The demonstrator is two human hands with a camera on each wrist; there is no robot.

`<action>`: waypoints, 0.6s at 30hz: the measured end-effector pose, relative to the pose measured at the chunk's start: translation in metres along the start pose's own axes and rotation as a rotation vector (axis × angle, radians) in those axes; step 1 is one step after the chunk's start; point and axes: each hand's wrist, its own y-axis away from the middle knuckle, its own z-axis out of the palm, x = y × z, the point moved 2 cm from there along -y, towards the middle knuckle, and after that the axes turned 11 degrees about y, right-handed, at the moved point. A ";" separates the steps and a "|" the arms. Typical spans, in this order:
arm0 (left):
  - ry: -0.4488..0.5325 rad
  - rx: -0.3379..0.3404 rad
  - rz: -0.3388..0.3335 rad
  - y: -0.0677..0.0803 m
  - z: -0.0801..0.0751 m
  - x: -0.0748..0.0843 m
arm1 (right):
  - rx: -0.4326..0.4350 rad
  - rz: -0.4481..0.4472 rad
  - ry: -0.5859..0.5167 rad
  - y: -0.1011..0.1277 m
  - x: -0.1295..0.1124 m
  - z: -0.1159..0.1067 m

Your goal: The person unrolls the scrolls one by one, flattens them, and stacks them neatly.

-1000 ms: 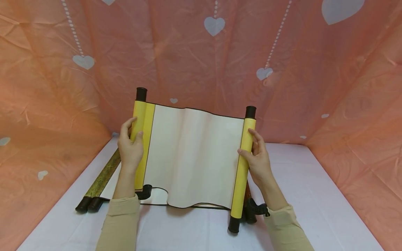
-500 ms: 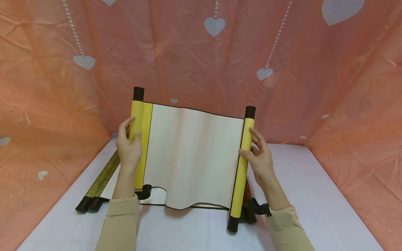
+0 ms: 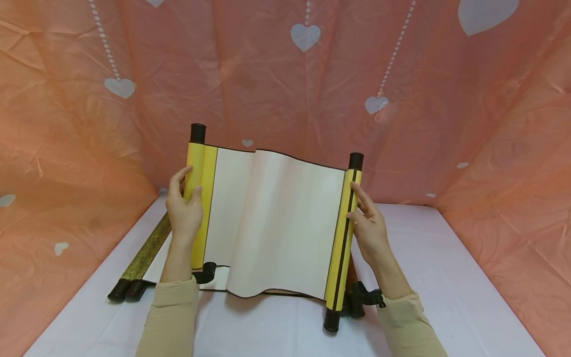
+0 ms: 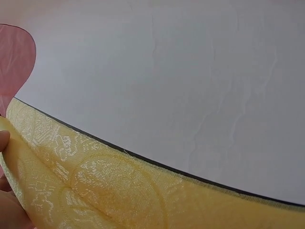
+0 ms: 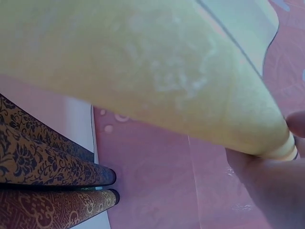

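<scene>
A scroll with a blank white sheet (image 3: 285, 223), yellow brocade ends and black knobs is held up, partly spread, in the head view. My left hand (image 3: 184, 213) grips its left roller, thumb in front and fingers round the outer side. On the right roller (image 3: 342, 258), a dark line runs down the yellow cloth, and my right hand (image 3: 371, 230) pinches it between thumb and fingers. The left wrist view shows the yellow border (image 4: 114, 176) close up beside the white sheet. In the right wrist view the yellow roll (image 5: 167, 86) crosses above part of my hand.
Behind the held scroll, other scrolls lie on the white-covered table (image 3: 446, 297). A green-patterned roller (image 3: 147, 258) shows at left. The right wrist view has a brown floral roller (image 5: 52, 157) and a dark red one (image 5: 57, 207). Pink heart-printed cloth (image 3: 267, 89) hangs behind.
The right roller has turned in my right fingers: its dark line has come to the front and a yellow strip shows beside the sheet. The sheet's bulge has shifted left. My left hand barely moves.
</scene>
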 end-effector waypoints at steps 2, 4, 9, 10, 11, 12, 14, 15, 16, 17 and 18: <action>-0.001 0.000 -0.001 0.000 0.000 0.000 | 0.008 0.000 0.016 0.000 0.000 0.000; -0.001 -0.002 -0.002 0.000 0.000 0.000 | 0.015 -0.008 0.040 0.000 0.001 0.001; -0.008 0.000 -0.002 0.000 0.000 -0.001 | 0.028 -0.038 0.089 -0.002 0.003 0.001; -0.011 0.002 -0.001 0.000 0.000 -0.001 | 0.031 -0.043 0.095 -0.002 0.003 0.001; -0.012 0.002 0.002 0.000 0.000 -0.001 | 0.034 -0.046 0.102 -0.002 0.004 0.001; -0.011 0.003 0.004 0.000 0.000 -0.001 | 0.038 -0.049 0.109 -0.002 0.004 0.001; -0.011 0.004 0.008 0.000 0.000 -0.001 | 0.043 -0.045 0.123 -0.002 0.004 0.000; -0.010 0.004 0.009 0.000 0.000 -0.001 | 0.044 -0.042 0.128 -0.001 0.003 0.000; -0.009 0.003 0.009 0.000 0.000 -0.001 | 0.044 -0.036 0.130 -0.001 0.003 0.000; -0.008 0.003 0.012 0.000 0.000 -0.001 | 0.045 -0.030 0.132 -0.001 0.003 -0.001; -0.008 0.002 0.011 0.000 0.000 -0.001 | 0.044 -0.025 0.135 -0.001 0.003 -0.001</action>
